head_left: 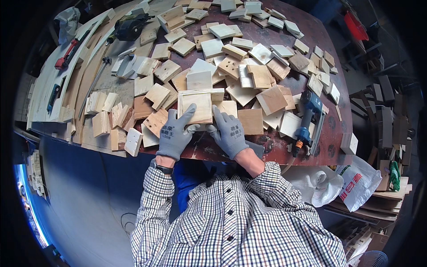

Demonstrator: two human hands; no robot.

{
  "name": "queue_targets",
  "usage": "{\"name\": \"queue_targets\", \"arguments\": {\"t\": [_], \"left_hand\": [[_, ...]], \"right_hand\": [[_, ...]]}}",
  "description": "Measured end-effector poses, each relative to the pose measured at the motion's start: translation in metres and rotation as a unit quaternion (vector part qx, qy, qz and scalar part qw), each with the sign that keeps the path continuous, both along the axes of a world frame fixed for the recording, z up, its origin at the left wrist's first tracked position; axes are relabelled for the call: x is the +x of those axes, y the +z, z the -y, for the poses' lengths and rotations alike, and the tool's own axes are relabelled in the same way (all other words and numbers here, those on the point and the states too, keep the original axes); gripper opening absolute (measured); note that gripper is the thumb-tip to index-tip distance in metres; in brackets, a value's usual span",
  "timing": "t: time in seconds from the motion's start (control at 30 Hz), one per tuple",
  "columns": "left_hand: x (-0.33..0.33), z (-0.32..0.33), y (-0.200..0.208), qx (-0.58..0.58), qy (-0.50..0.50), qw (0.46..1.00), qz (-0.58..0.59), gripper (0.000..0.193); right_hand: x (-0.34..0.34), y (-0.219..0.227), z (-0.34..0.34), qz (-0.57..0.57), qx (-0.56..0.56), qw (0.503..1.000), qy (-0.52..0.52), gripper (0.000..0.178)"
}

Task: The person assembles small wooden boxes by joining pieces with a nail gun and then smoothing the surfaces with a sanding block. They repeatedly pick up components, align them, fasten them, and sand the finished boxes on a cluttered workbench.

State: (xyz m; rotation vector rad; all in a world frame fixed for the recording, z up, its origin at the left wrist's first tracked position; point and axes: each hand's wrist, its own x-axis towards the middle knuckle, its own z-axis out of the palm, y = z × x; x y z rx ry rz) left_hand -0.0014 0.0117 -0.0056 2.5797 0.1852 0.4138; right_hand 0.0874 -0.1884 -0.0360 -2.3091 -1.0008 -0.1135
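Observation:
Pale wooden blocks (198, 109), squared up in a small stack, lie between my hands near the table's front edge. My left hand (177, 133), in a grey glove, grips the stack's near left corner, a finger on its top face and the thumb at its near edge. My right hand (228, 133), gloved alike, is closed at the near right corner, its index finger along the right side. Its other fingers are partly hidden. A longer plywood strip (216, 93) lies across the back of the stack, with another wooden block (199, 80) just beyond it.
Loose wood blocks (269, 99) cover much of the dark red table (331, 129). A blue air nail gun (307, 120) with a hose lies at the right. At the left are long boards (82, 84), a red tool (66, 55) and a black-and-yellow power tool (131, 26). White sacks (360, 182) sit below the right edge.

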Motion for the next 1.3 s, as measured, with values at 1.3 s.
{"name": "queue_targets", "arguments": {"t": [1.3], "left_hand": [[0.002, -0.008, 0.001, -0.001, -0.003, 1.000, -0.004, 0.063]], "right_hand": [[0.015, -0.007, 0.012, -0.138, 0.013, 0.989, 0.056, 0.090]]}}
